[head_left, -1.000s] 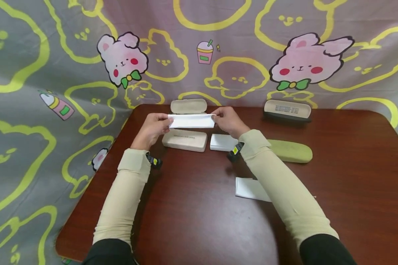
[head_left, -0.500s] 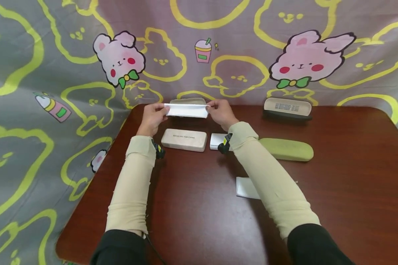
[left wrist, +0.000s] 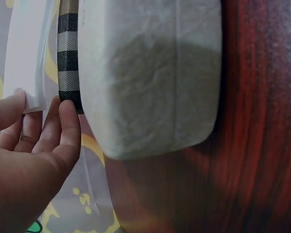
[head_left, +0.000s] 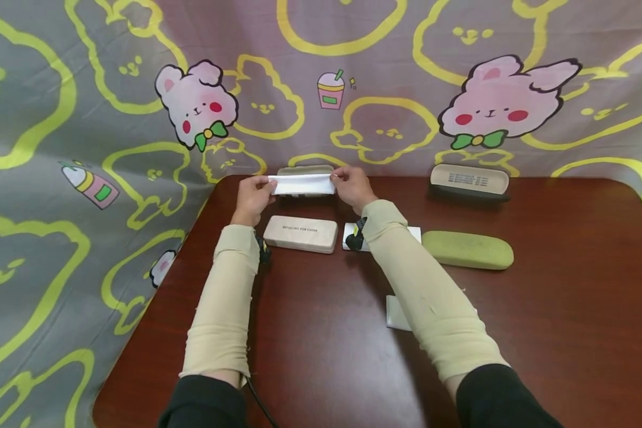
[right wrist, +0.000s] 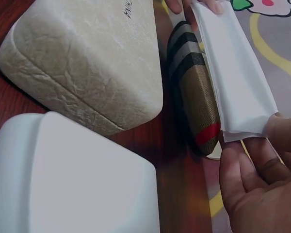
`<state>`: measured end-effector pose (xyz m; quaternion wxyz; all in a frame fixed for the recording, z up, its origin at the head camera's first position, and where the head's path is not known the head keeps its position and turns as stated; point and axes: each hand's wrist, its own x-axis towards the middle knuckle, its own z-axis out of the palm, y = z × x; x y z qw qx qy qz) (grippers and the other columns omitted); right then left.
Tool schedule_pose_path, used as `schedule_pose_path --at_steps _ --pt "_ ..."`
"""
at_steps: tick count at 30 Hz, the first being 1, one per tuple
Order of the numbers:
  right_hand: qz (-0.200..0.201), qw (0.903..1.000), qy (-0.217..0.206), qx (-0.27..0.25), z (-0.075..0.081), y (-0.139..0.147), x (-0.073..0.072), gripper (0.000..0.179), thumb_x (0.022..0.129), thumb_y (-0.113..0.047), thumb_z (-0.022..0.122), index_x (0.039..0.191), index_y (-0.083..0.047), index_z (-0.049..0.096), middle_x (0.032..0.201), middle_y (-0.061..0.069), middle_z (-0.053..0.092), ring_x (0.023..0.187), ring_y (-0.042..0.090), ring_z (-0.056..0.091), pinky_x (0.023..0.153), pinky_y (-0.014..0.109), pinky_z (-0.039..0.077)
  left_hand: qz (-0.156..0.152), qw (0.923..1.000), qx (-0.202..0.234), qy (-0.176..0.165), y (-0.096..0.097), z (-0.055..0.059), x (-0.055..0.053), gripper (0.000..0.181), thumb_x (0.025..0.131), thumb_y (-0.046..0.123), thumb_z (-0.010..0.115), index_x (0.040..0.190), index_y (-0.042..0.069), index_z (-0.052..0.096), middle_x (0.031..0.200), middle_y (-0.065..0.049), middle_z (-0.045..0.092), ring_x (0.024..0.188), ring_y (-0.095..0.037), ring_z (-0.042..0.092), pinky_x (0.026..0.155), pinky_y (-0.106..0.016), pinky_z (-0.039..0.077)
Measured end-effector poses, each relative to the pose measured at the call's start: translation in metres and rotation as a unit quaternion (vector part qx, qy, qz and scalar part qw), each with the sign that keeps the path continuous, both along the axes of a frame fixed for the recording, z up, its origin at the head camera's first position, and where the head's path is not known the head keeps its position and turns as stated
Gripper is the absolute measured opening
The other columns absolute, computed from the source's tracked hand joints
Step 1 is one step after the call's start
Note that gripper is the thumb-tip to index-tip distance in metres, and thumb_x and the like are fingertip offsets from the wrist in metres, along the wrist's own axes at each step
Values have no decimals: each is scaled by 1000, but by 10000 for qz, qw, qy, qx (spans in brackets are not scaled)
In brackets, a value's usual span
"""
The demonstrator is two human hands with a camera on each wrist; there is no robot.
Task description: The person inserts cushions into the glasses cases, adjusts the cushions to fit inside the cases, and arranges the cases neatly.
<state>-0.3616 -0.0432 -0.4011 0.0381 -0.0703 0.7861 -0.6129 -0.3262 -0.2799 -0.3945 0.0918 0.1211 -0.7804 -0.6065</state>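
Observation:
A folded white cloth is stretched level between my two hands at the back of the table. My left hand pinches its left end, thumb on top and fingers beneath. The right end is pinched the same way by my right hand. Right under and behind the cloth is an open glasses case with a plaid outside, its pale lid raised toward the curtain. The cloth hides most of the case's inside. In the left wrist view, fingertips lie right at the plaid edge.
Nearer on the table sit a cream lettered glasses case, a white case and a green case. Another open dark case stands back right. A second folded white cloth lies partly under my right forearm. A patterned curtain hangs behind.
Both hands have carried the cloth away from me and slightly left, from above the gap before the open case to over the case. The cream case shows fully now.

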Motion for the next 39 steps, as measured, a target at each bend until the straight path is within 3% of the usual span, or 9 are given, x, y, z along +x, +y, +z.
schedule_pose_path --at_steps 4,11,17,21,25,31,39 --pt "29 9999 -31 93 2 -1 -1 19 103 -12 58 108 3 68 93 8 59 87 20 54 73 28 44 40 9999 -163 21 -1 -1 0 30 100 12 63 122 -9 63 94 -6 55 83 -18 58 76 -33 55" --pt "-167 9990 -266 323 0 -4 0 21 102 -15 59 108 1 71 101 10 63 91 22 55 74 29 45 39 9986 -406 -347 -4 -5 2 28 100 14 64 120 -6 64 97 -9 59 89 -31 62 84 -47 53" --pt "-10 9985 375 396 -7 -9 -4 20 102 -13 59 107 2 72 95 10 64 88 22 54 76 30 44 112 9983 -388 -422 -4 -10 4 27 100 13 65 119 -5 65 99 -11 60 96 -38 61 88 -52 51" --pt "207 9945 816 619 -8 -12 -8 18 102 -11 59 105 3 71 93 11 65 87 23 54 77 32 44 116 9980 -376 -496 -6 -14 4 26 99 13 66 118 -4 66 95 -10 60 93 -35 61 86 -50 52" --pt "382 9897 1129 796 -5 -15 -11 19 102 -11 59 107 2 71 102 13 69 93 24 57 84 33 45 140 9980 -415 -445 -8 -19 4 26 98 13 67 117 -5 66 93 -8 60 87 -31 61 79 -46 53" --pt "628 9834 998 1376 0 -17 -14 20 103 -14 56 108 -1 71 107 14 67 99 26 57 89 35 45 140 9974 -453 -541 -9 -18 4 27 99 15 66 119 -3 66 95 -9 60 85 -29 59 78 -44 53" --pt "153 9877 508 1470 -8 -7 -18 22 101 -15 59 103 1 74 108 15 70 106 31 58 92 39 46 107 9944 -734 -747 -6 -13 5 31 98 19 68 122 -2 65 112 -15 66 94 -30 60 79 -39 50"
